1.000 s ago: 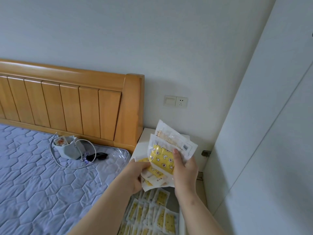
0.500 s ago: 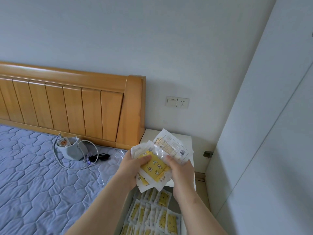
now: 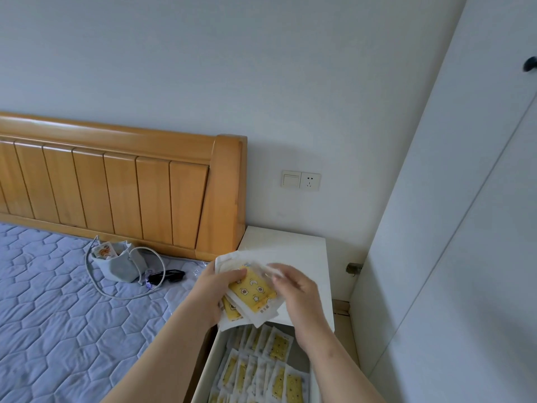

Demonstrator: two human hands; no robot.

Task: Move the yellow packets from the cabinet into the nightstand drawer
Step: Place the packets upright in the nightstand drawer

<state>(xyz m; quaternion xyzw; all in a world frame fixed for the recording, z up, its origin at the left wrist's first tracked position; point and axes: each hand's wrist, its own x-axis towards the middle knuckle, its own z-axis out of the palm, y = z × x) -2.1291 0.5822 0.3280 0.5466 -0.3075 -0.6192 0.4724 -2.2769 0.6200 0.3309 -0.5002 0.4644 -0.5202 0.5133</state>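
Observation:
A fanned stack of yellow packets (image 3: pixel 252 292) in clear white-edged wrappers hovers over the white nightstand (image 3: pixel 302 251). My left hand (image 3: pixel 213 289) grips the stack from the left, thumb on top. My right hand (image 3: pixel 293 286) is at the stack's right edge, its blurred fingers pinching the top wrapper. Below them the nightstand drawer (image 3: pixel 203 370) stands pulled out, and several yellow packets in the drawer (image 3: pixel 261 370) lie in overlapping rows.
A wooden headboard (image 3: pixel 122 187) and a blue quilted mattress (image 3: pixel 58 315) fill the left. On the mattress sit a grey pouch (image 3: pixel 119 266), a white cable and black sunglasses (image 3: pixel 167 277). White cabinet doors (image 3: pixel 465 228) rise at the right. A wall switch and socket (image 3: pixel 300 180) sit above the nightstand.
Both hands have lowered the stack toward the nightstand and open drawer. The packets went from fanned upright to lying flatter, and the right hand shifted to the top wrapper's edge.

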